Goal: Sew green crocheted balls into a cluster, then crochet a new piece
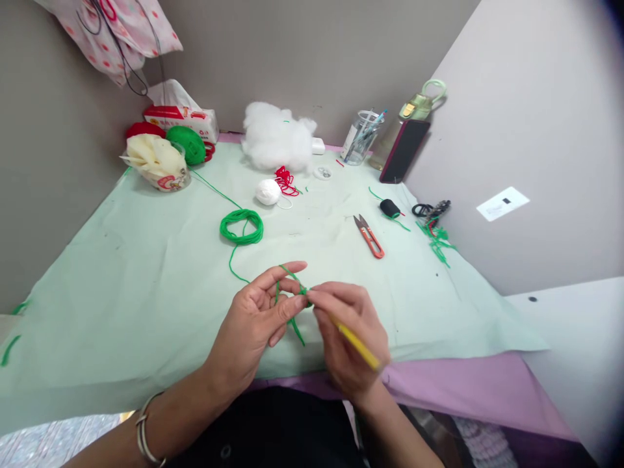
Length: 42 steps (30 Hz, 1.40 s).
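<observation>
My left hand (258,312) pinches a small piece of green crochet work (305,298) between thumb and fingers, with green yarn running over its raised index finger. A short green tail hangs below the fingers. In my right hand (353,331) is a crochet hook (358,344) with a yellow handle, held like a pen, its tip at the green piece and hidden by the fingers. From the left hand the yarn leads back to a loose green coil (242,227) on the cloth, then on toward a green yarn ball (186,144).
Red-handled thread snips (370,237) lie right of centre, near a black thread spool (390,208). Farther back are a white yarn ball (268,192), white stuffing (277,136), a glass of pens (361,140), a phone (405,151) against a bottle, and a tissue pack (188,120).
</observation>
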Available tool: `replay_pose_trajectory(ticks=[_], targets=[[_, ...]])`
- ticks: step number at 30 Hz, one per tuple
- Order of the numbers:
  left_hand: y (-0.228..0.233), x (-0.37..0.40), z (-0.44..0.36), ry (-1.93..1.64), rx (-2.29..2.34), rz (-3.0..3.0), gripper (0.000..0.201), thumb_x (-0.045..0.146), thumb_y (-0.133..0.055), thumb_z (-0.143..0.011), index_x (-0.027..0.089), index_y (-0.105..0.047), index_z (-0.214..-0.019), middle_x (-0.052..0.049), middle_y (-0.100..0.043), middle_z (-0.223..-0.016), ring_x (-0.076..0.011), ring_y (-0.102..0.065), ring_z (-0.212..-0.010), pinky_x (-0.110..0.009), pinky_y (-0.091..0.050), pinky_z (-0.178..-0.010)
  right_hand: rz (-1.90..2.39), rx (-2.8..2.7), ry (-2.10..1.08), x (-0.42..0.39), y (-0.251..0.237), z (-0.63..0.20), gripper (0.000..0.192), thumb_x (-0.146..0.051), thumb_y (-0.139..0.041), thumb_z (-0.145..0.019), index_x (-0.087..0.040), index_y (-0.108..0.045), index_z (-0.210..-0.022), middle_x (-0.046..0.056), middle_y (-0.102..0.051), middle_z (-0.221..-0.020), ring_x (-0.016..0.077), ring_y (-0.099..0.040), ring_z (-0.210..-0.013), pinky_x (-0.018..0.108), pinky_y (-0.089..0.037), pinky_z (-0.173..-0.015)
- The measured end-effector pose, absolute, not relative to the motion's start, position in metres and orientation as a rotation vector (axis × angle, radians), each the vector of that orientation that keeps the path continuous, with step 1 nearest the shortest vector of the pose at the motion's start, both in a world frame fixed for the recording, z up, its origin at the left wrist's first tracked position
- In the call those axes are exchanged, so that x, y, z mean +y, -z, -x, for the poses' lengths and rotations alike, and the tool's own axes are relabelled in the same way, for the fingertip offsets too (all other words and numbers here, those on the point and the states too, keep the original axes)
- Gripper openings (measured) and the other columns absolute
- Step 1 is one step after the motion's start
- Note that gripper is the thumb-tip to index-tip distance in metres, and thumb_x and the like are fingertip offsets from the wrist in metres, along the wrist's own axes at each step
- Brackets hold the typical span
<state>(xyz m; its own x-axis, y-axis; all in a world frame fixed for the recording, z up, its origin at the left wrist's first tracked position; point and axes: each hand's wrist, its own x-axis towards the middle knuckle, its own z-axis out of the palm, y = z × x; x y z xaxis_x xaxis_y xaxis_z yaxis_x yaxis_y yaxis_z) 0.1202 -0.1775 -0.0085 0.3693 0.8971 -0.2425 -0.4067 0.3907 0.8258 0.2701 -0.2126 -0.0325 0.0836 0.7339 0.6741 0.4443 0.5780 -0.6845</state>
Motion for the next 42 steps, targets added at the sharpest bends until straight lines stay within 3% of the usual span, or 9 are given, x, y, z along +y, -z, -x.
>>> replay_pose_trajectory(ticks=[3,8,12,16,19,25,31,36,42], targets=[[0.007,-0.173,-0.119,-0.852,0.716,-0.599,0.039,0.025,-0.083,-0.084,0.021,-0.075,-0.122,0.004,-0.052,-0.081,0.0018,-0.024,-0.048,-0.012,-0.024,-0.041,1.028,-1.627,-0.179,-0.212,0.031,-0.273,0.038,-0.006,-0.062,-0.094,-0.027,-0.075,-0.122,0.008,-0.072,-0.11,0.0205,-0.07,-0.098,0.034,-0.06,-0.078],[0.004,-0.171,-0.12,-0.921,0.733,-0.578,0.037,0.017,-0.082,-0.082,0.02,-0.076,-0.118,0.002,-0.056,-0.087,0.0016,-0.025,-0.049,-0.012,-0.026,-0.041,0.989,-1.28,-0.567,-0.206,0.028,-0.271,0.028,-0.013,-0.052,-0.101,-0.027,-0.076,-0.109,0.003,-0.068,-0.086,0.0158,-0.065,-0.074,0.032,-0.055,-0.067],[0.004,-0.175,-0.123,-0.912,0.73,-0.563,0.05,0.021,-0.085,-0.08,0.023,-0.072,-0.128,0.004,-0.053,-0.079,-0.0005,-0.027,-0.05,-0.013,-0.027,-0.042,1.049,-1.53,-0.311,-0.207,0.03,-0.266,0.031,-0.008,-0.064,-0.093,-0.028,-0.077,-0.114,0.007,-0.071,-0.105,0.0199,-0.069,-0.093,0.034,-0.058,-0.077],[0.006,-0.172,-0.118,-0.821,0.666,-0.489,0.028,0.02,-0.081,-0.083,0.016,-0.079,-0.111,0.008,-0.04,-0.067,-0.0005,-0.018,-0.049,-0.012,-0.024,-0.041,1.036,-1.334,-0.378,-0.208,0.028,-0.269,0.027,-0.01,-0.057,-0.098,-0.026,-0.076,-0.11,0.004,-0.07,-0.089,0.0171,-0.066,-0.081,0.033,-0.055,-0.071],[0.006,-0.171,-0.117,-0.893,0.711,-0.576,0.018,0.019,-0.081,-0.082,0.016,-0.081,-0.101,0.005,-0.049,-0.074,0.0009,-0.024,-0.048,-0.013,-0.025,-0.041,0.968,-1.174,-0.613,-0.205,0.024,-0.272,0.022,-0.016,-0.055,-0.101,-0.024,-0.076,-0.102,0.003,-0.066,-0.082,0.0151,-0.063,-0.072,0.032,-0.052,-0.067],[0.007,-0.177,-0.119,-0.893,0.777,-0.796,0.038,0.027,-0.084,-0.082,0.024,-0.076,-0.119,0.002,-0.059,-0.085,-0.0022,-0.042,-0.051,-0.018,-0.035,-0.046,0.954,-1.213,-0.756,-0.202,0.026,-0.27,0.018,-0.02,-0.061,-0.1,-0.024,-0.078,-0.103,0.005,-0.074,-0.094,0.0158,-0.066,-0.079,0.031,-0.055,-0.072],[0.007,-0.177,-0.115,-0.918,0.841,-0.909,0.032,0.03,-0.081,-0.085,0.025,-0.077,-0.117,0.001,-0.062,-0.091,-0.0037,-0.045,-0.052,-0.022,-0.038,-0.049,0.854,-1.017,-0.948,-0.198,0.027,-0.274,0.017,-0.028,-0.061,-0.101,-0.022,-0.076,-0.096,0.004,-0.073,-0.09,0.0129,-0.066,-0.072,0.028,-0.055,-0.068],[0.008,-0.177,-0.114,-0.928,0.853,-0.949,0.03,0.031,-0.078,-0.088,0.024,-0.077,-0.117,0.0,-0.061,-0.089,-0.005,-0.045,-0.053,-0.023,-0.038,-0.051,0.861,-1.133,-0.883,-0.201,0.025,-0.277,0.021,-0.026,-0.054,-0.104,-0.022,-0.073,-0.098,0.004,-0.072,-0.09,0.0147,-0.065,-0.074,0.031,-0.055,-0.069],[0.01,-0.176,-0.112,-0.946,0.888,-1.005,0.03,0.032,-0.077,-0.088,0.026,-0.077,-0.118,0.001,-0.058,-0.088,-0.0046,-0.044,-0.053,-0.023,-0.039,-0.052,0.941,-1.421,-0.584,-0.21,0.02,-0.28,0.026,-0.012,-0.048,-0.103,-0.023,-0.071,-0.108,0.005,-0.072,-0.096,0.0173,-0.067,-0.085,0.035,-0.055,-0.077]])
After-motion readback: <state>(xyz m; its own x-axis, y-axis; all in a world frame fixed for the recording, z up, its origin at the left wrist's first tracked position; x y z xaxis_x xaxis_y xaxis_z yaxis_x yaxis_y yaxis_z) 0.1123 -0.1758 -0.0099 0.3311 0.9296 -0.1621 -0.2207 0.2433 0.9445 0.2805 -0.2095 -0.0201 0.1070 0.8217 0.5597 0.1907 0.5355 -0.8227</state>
